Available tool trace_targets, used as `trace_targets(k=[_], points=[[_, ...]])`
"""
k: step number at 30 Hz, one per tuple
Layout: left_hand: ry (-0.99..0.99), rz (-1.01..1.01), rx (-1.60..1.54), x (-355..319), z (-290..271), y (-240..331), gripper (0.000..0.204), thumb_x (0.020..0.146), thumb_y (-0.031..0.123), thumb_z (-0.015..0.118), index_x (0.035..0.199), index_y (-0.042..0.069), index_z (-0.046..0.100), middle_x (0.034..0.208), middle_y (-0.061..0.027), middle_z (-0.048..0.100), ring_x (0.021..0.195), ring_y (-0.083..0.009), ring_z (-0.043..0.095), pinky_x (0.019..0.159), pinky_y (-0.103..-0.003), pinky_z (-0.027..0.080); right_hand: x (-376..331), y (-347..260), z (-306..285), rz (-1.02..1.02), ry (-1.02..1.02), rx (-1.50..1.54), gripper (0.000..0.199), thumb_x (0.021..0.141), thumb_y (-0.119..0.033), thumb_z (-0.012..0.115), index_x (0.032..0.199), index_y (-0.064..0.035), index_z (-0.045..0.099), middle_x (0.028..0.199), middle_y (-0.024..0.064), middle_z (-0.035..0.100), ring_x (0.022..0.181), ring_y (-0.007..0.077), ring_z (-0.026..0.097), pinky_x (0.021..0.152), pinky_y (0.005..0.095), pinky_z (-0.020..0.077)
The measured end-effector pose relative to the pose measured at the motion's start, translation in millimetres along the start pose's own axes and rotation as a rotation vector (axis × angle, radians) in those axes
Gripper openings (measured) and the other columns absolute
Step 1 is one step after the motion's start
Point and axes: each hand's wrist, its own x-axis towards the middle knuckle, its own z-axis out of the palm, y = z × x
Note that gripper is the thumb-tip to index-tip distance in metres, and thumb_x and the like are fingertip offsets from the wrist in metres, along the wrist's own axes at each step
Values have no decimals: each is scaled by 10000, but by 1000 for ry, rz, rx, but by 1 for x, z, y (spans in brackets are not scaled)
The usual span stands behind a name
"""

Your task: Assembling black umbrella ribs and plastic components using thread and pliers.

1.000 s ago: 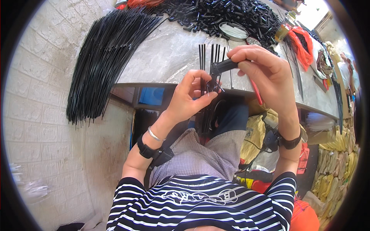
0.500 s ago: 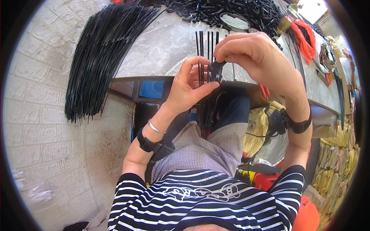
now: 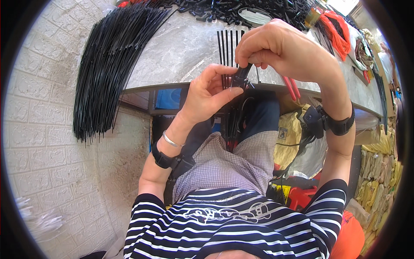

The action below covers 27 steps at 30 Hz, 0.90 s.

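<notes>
Small bundle of thin black plastic strips [image 3: 232,52] pinched at its middle between both hands: left hand [image 3: 210,93] closed below, right hand [image 3: 282,49] clamped above with red-handled cutters [image 3: 292,87]. Large black strip pile [image 3: 113,60] lies well left of the grip.

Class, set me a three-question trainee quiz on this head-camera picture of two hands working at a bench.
1. True or false: the large bundle of black ties hangs over the bench's left end.
2. What does the left hand grip? A) small bunch of black ties B) orange cloth C) bracelet
3. Fill in: the red-handled tool sits in the ___ hand.

Key: 1 true; 2 A; 3 right.
</notes>
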Motion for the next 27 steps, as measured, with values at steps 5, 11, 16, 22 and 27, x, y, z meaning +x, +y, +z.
trace_targets(k=[5,11,16,22,27], points=[[26,-16,3,2,1,-2,332,806,-51,670,1104,-12,529,978,-71,635,870,-74,609,752,-208,517,-6,18,8,-41,20,-61,87,760,54,576,833,37,619,769,122,618,682,257,614,612,321,488],[78,-50,-22,2,2,-4,318,811,-60,659,1094,-21,517,984,-93,640,912,-133,623,801,-253,517,-6,26,30,-159,223,-221,146,771,16,604,915,22,625,866,125,635,732,280,609,633,327,489],[120,-67,63,-3,-2,2,345,813,-72,651,1126,-25,513,1026,-104,636,948,-167,634,841,-278,515,-31,9,35,95,715,394,498,751,42,625,1237,-37,549,1161,42,570,840,67,546,664,202,473],[68,-154,58,11,-2,-1,384,805,-24,681,1154,-8,522,1052,-41,607,993,-115,586,815,-245,498,-52,45,106,315,361,703,705,743,-27,716,1364,-6,384,1166,93,531,948,131,567,752,249,500],[-14,112,604,22,-12,-1,439,778,81,728,1184,53,563,1202,-101,524,1095,-167,533,863,-315,471,-47,47,118,367,490,653,536,790,-40,688,1274,29,468,928,35,614,759,71,577,673,225,481]])
